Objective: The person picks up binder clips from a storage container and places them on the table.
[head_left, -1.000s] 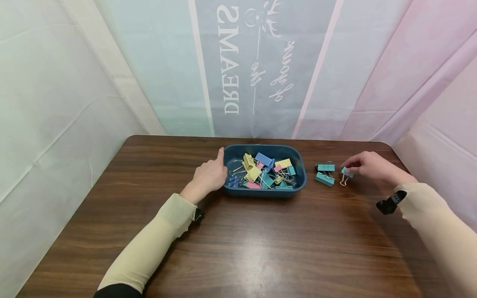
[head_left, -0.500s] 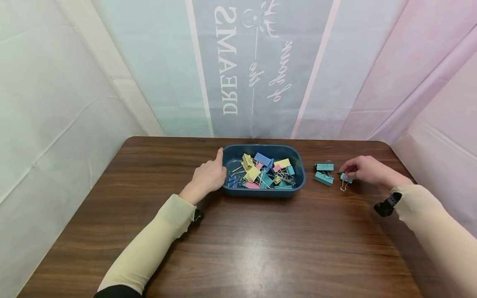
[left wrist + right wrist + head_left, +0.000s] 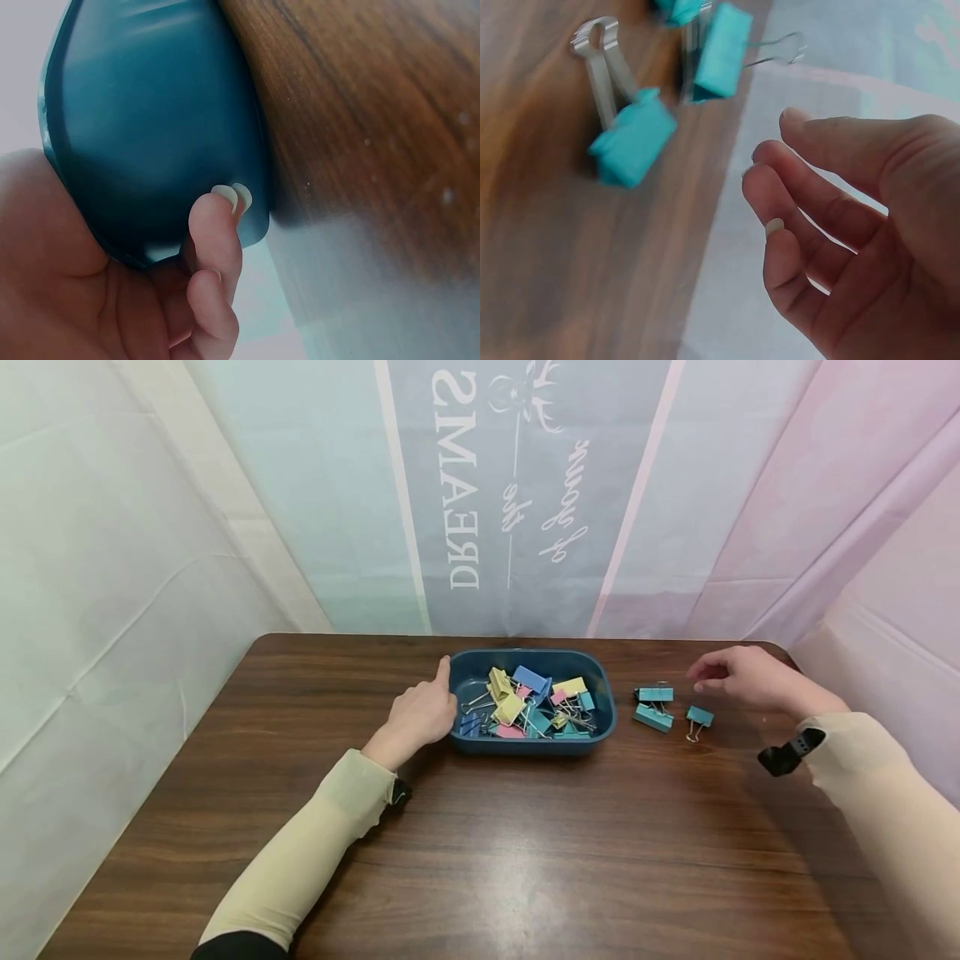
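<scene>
My left hand (image 3: 422, 714) holds the left end of a dark blue plastic bin (image 3: 532, 748). In the left wrist view its curled fingers (image 3: 216, 232) lie against the bin's wall (image 3: 157, 112). My right hand (image 3: 757, 677) is raised behind a small teal binder clip (image 3: 699, 717), with nothing between its loosely bent fingers. That clip (image 3: 634, 139) lies apart from the fingertips (image 3: 765, 184) in the right wrist view. To its left, two larger teal binder clips (image 3: 653, 718) lie close together on the table.
Inside the bin is a heap of yellow, blue, pink and teal binder clips (image 3: 510, 710). The brown wooden table (image 3: 480, 860) ends at a back edge just behind the bin. Printed fabric (image 3: 517, 527) hangs beyond it, with pale cloth (image 3: 112, 568) at the left side.
My right hand has let go of the small teal binder clip, which now rests on the table, and has lifted back away from it. The left hand has stayed on the bin.
</scene>
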Demonstrator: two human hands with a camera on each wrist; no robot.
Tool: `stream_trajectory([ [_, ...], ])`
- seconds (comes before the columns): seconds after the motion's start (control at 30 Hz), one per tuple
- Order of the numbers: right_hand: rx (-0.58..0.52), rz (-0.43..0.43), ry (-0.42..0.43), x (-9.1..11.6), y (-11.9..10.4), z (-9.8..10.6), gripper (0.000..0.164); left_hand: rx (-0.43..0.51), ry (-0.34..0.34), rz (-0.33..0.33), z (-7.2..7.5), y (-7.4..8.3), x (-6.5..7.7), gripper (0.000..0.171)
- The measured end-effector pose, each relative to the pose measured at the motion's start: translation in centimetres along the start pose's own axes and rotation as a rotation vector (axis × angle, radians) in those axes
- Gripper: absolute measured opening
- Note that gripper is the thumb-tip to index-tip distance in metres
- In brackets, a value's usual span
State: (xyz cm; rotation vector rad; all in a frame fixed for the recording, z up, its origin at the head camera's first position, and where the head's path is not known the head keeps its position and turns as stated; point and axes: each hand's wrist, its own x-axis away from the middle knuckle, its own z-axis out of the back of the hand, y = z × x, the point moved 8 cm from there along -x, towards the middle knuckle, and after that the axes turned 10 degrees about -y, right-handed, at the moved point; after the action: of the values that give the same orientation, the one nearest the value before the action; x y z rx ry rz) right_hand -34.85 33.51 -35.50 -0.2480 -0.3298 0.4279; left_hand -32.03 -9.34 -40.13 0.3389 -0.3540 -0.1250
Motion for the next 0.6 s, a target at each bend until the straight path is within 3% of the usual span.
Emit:
stream_trajectory([
  [0.3,0.007,0.061,0.042,-1.3,-4.4,2.0,0.019,-0.003,0.002,-0.006,0.0,0.3,-0.1,0.069],
  [0.6,0.000,0.183,0.043,-4.9,-10.8,3.0,0.016,0.005,-0.010,0.008,0.0,0.2,0.1,0.070],
])
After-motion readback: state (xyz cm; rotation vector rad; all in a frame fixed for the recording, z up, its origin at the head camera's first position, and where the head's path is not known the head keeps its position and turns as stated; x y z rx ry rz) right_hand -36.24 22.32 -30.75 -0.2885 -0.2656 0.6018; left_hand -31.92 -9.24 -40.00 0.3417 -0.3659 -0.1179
